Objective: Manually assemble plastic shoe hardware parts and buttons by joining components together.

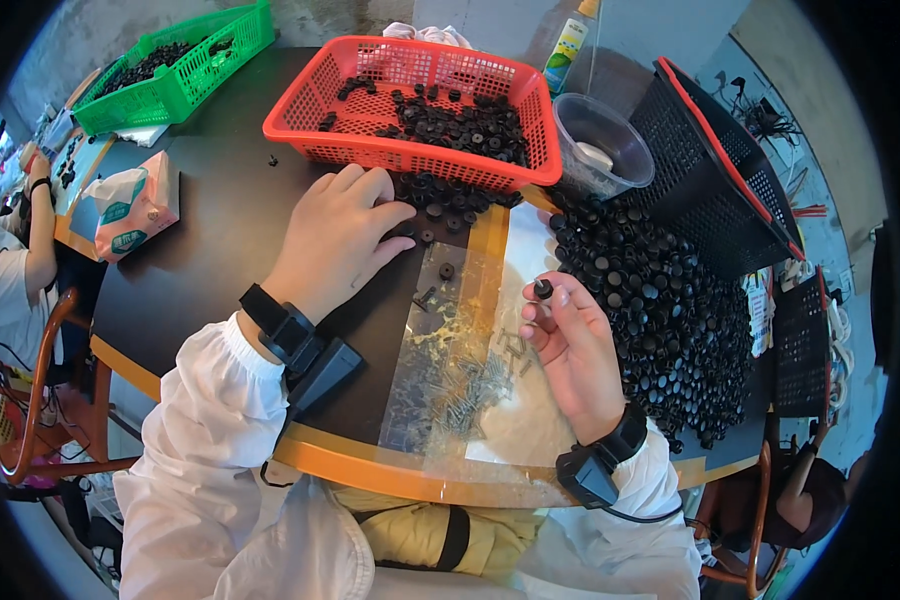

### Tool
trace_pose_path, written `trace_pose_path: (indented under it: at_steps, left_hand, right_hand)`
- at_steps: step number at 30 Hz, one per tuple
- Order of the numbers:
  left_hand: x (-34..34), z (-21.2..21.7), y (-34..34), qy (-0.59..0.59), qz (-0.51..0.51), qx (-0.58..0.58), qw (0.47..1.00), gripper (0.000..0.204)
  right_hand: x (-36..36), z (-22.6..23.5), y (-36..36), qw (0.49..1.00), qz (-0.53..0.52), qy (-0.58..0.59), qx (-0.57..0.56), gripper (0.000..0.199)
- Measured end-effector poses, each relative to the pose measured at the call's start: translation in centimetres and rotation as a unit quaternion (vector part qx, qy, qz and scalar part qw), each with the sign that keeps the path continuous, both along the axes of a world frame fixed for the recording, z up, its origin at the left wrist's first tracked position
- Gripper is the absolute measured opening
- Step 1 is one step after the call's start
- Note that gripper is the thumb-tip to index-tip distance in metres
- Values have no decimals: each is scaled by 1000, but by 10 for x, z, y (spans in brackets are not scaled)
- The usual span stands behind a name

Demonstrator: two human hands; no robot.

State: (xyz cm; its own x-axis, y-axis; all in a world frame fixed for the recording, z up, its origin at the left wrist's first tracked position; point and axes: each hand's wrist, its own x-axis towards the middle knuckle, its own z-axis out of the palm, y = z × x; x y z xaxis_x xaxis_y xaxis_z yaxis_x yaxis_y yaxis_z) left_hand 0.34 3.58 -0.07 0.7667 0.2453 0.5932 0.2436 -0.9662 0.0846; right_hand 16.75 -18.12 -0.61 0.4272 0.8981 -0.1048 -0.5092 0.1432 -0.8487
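Dark and round, the worktable (220, 230) carries an orange edge band and a clear plastic sheet (440, 350) taped across its near side. Just right of centre, the right hand (575, 345) pinches one small black round cap (543, 288) between thumb and fingertips, palm up, above the sheet. Below it, toward 6 o'clock, lies a scatter of small metal screws (475, 385). At 3 o'clock from that hand a big heap of black caps (660, 300) spreads over the table. The left hand (335, 240) rests palm down with fingers curled loosely, holding nothing I can make out, its fingertips touching loose black caps (440, 200) beside the red plastic basket (410, 150) at 12 o'clock. Further out stand a clear plastic cup (602, 145) at 1 o'clock, a black basket (720, 180) at 2 o'clock, a green basket (175, 65) at 10 o'clock and a tissue pack (130, 210) at 9 o'clock.
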Motion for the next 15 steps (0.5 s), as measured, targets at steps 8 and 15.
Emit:
trace_pose_path:
  at_steps: [8,15]
  left_hand:
    - [9,4,-13,-41,-81,-284,955,26]
    - [13,8,-54,-64,-230,-528,815,27]
  right_hand:
    - [-4,1,1,1000,9,6,-4,17]
    - [-8,8,-1,998,15,-63,-6,23]
